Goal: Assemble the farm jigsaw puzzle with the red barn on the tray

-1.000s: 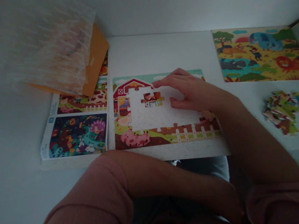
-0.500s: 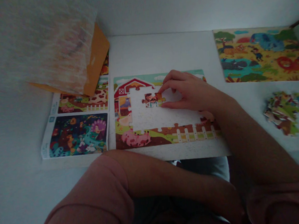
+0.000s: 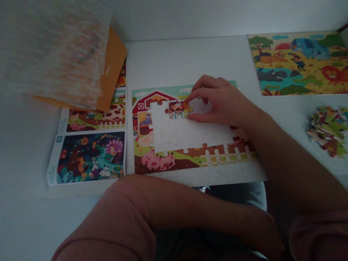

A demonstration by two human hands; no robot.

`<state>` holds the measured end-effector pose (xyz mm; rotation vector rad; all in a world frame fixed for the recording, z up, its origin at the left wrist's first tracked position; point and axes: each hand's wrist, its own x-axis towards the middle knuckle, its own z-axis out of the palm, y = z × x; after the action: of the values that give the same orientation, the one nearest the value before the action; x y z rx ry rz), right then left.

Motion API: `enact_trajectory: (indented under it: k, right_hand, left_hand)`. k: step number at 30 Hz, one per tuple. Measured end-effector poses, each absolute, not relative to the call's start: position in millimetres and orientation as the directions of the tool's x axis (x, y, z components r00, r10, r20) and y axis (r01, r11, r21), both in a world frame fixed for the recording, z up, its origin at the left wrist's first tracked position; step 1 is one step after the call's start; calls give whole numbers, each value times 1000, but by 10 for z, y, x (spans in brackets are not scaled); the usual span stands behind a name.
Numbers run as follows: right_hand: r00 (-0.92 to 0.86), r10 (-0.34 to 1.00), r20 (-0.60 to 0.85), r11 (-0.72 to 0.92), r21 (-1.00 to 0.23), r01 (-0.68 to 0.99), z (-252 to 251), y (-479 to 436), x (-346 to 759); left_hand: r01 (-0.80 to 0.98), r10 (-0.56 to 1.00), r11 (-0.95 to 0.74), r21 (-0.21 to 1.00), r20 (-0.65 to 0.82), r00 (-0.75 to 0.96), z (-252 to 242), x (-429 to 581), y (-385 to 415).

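Observation:
My right hand (image 3: 217,100) pinches a jigsaw piece with a farmer picture (image 3: 176,110) between thumb and fingertips, just under the red barn of a farm jigsaw puzzle (image 3: 164,159). The piece lies flat on the puzzle's bare white backing (image 3: 186,133), which is ringed by joined border pieces. My left hand (image 3: 260,232) lies dim near the table's front edge, against my right forearm. Its fingers are hidden in shadow, and nothing shows in it.
A finished animal jigsaw puzzle (image 3: 305,64) lies at the far right, with a heap of loose jigsaw pieces (image 3: 329,131) nearer me. Puzzle boxes (image 3: 87,156) sit left of the farm puzzle, partly under an orange envelope (image 3: 112,67) and a translucent plastic sheet (image 3: 60,51).
My right hand has closed from a spread pose onto the farmer piece, and the piece has slid slightly away from me toward the barn. My left hand stays put.

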<state>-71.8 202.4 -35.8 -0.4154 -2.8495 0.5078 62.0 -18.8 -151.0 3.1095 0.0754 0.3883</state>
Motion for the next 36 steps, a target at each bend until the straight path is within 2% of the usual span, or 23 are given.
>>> enact_trajectory:
  k: [7,18,27,31,33,36]
  right_hand:
    - [-947,291,138,881,-425,209,-371,2039,-720]
    - [-961,257,98,867,-464,185,-318,2037,-711]
    - [-974,221,55,862,-479,168,-307,2098,-685]
    - [-975,215,50,865,-474,166,-304,2093,-685]
    - [-975,214,51,867,-470,166,-301,2082,-689]
    - [-976,211,47,870,-465,165,-298,2068,-692]
  left_hand:
    - [58,53,-998,-16,197,979,-1443,562,-180]
    - [43,30,-997,-59,210,977,-1393,566,-148]
    - [-4,14,-997,77,239,971,-1461,612,-133]
    - [-6,23,-989,145,202,979,-1420,582,-103]
    - [24,46,-993,117,182,982,-1420,579,-106]
    - [85,73,-996,-35,260,963,-1443,585,-135]
